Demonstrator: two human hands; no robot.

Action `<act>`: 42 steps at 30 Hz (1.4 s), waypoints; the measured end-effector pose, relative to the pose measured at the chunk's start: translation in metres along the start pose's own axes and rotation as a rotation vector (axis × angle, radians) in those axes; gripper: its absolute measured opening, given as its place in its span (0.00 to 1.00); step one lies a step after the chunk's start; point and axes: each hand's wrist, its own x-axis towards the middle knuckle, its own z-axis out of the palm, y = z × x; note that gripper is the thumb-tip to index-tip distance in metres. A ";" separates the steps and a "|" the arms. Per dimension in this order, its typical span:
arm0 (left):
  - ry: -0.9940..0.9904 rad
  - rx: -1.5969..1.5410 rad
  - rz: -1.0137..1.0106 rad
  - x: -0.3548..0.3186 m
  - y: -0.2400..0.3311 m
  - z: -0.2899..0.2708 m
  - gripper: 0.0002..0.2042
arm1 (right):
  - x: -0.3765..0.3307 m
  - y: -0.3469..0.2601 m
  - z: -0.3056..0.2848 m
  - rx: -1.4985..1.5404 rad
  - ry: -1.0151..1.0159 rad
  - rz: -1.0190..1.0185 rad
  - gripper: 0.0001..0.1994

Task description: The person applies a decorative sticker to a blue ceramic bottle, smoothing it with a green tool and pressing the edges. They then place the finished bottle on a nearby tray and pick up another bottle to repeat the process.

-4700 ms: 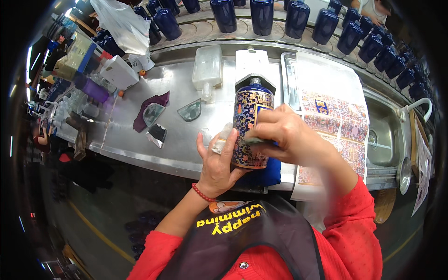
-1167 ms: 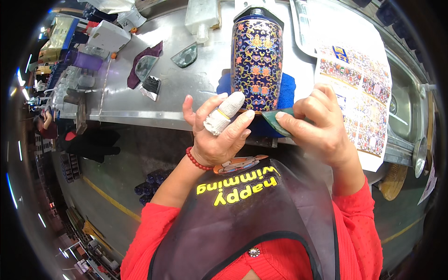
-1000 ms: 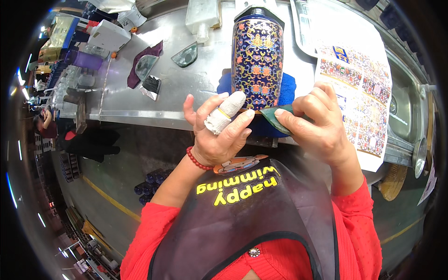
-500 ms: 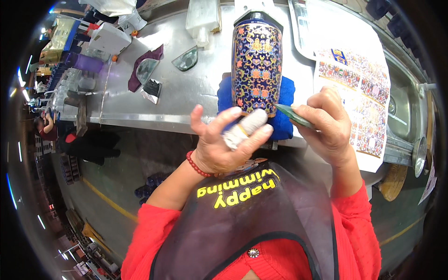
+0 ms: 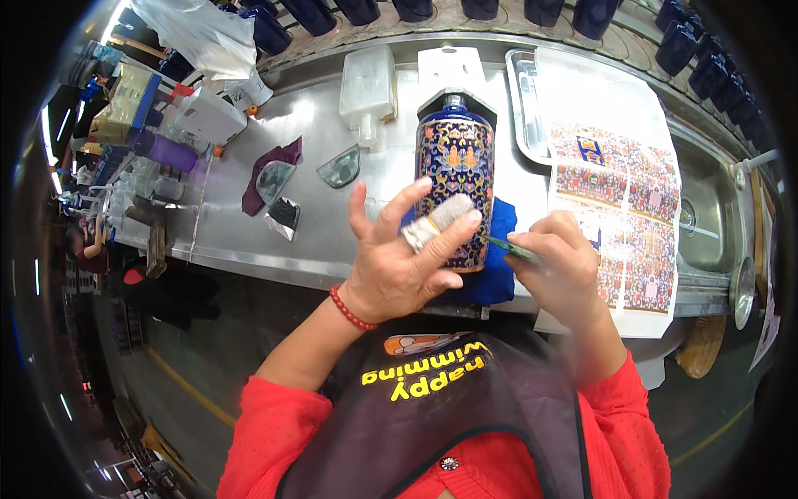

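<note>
Spreading its fingers over the lower part of the patterned bottle (image 5: 455, 158), the left hand (image 5: 397, 270) reaches in from the lower left, palm down, a white wrap (image 5: 439, 222) on one finger. The right hand (image 5: 559, 264), wrist bent inward, pinches a green scraper (image 5: 510, 244) between thumb and fingers, its tip at the bottle's lower right side. The bottle lies on a blue cloth (image 5: 499, 279) at the near edge of the metal table (image 5: 324, 237), neck pointing away.

The left hand covers part of the bottle's pattern, and whether the scraper's tip touches the bottle is hard to tell. Blue bottles (image 5: 413, 7) along the top are cut off.

Half a second ago the scraper showed more of its flat face; now it appears nearly edge-on, and the left hand overlaps more of the bottle.
</note>
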 end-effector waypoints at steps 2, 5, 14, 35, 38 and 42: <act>-0.002 -0.018 0.002 0.016 -0.016 0.000 0.28 | 0.002 0.001 0.002 -0.001 -0.017 0.024 0.14; 0.035 -0.058 0.021 0.042 -0.039 0.006 0.28 | 0.002 0.003 0.005 0.051 -0.001 0.061 0.13; -0.104 -1.148 -0.751 0.089 -0.090 0.040 0.26 | -0.020 -0.034 -0.022 0.927 -0.170 0.947 0.09; -0.032 -1.240 -0.495 0.048 -0.085 -0.057 0.23 | -0.053 -0.029 0.031 1.375 -0.069 0.708 0.08; -0.042 -1.146 -0.575 0.023 -0.083 -0.071 0.24 | -0.056 -0.023 0.041 1.193 -0.078 0.485 0.08; -0.091 -1.166 -0.733 -0.007 -0.082 -0.087 0.24 | -0.060 -0.018 0.045 1.050 -0.132 0.378 0.09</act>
